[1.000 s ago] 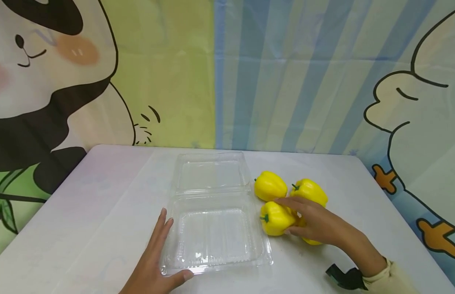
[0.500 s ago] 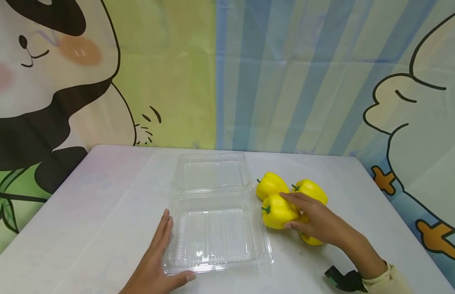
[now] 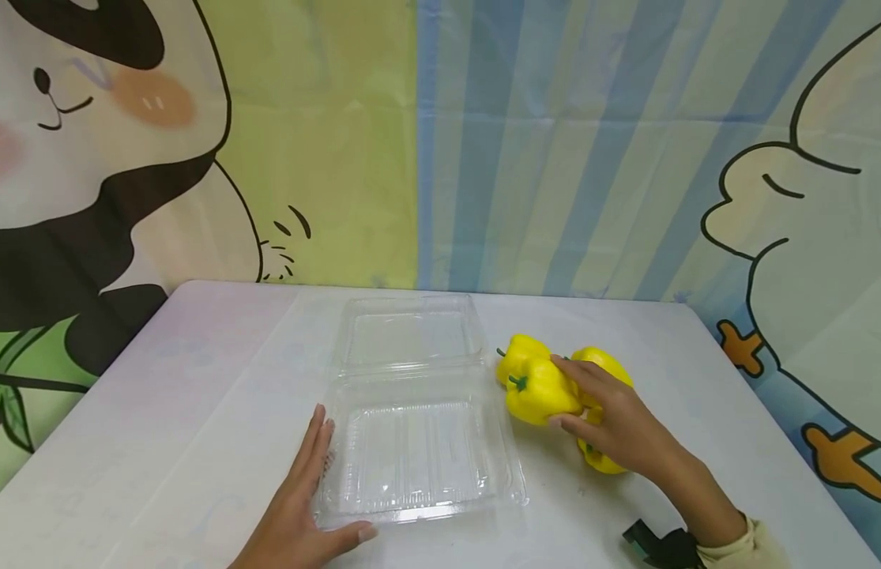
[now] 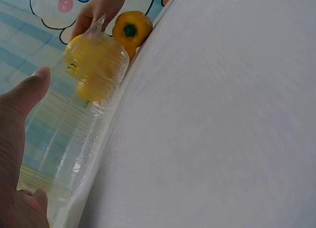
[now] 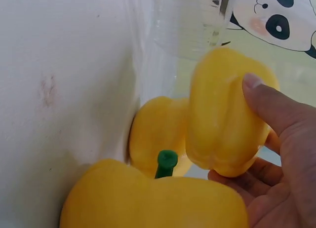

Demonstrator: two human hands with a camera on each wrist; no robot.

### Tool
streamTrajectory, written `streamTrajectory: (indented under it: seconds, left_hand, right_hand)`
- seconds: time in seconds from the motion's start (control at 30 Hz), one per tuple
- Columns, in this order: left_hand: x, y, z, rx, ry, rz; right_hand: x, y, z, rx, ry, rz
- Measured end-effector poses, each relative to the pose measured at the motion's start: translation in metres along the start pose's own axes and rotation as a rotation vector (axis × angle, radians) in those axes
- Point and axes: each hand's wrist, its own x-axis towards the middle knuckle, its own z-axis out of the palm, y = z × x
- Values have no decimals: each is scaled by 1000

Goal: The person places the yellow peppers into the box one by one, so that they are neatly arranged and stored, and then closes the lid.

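My right hand (image 3: 621,423) grips a yellow bell pepper (image 3: 542,393) between thumb and fingers. In the right wrist view this pepper (image 5: 224,109) is raised off the table, with the thumb on its near side. Three more yellow peppers lie close by: one behind (image 3: 517,354), one to the right (image 3: 604,363), and one by the wrist (image 3: 602,458), partly covered by the hand. A clear plastic clamshell box (image 3: 415,458) lies opened out flat to their left. My left hand (image 3: 294,498), fingers straight, rests along its left side, thumb at the front edge.
The box's lid (image 3: 412,340) lies toward the back of the white table (image 3: 163,427). Behind the table hangs a cartoon-printed cloth (image 3: 362,158). A black strap (image 3: 664,545) is at the right wrist.
My right hand has lifted the yellow bell pepper up from the table and slightly away from me. The left hand stays at the box.
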Motion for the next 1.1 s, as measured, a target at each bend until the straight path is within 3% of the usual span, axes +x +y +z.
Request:
streamTrajectory:
  seconds: [0.23, 0.43, 0.83, 1.1]
  left_hand:
    - [0, 1, -1, -23, 1, 0]
    - [-1, -2, -1, -22, 34, 46]
    - [-1, 1, 0, -21, 15, -7]
    - [-2, 1, 1, -12, 36, 36]
  right_hand:
    - [2, -8, 3, -11, 107, -8]
    - [4, -22, 5, 12, 138, -42]
    - [11, -42, 15, 100, 73, -123]
    - [15, -50, 18, 116, 45, -125]
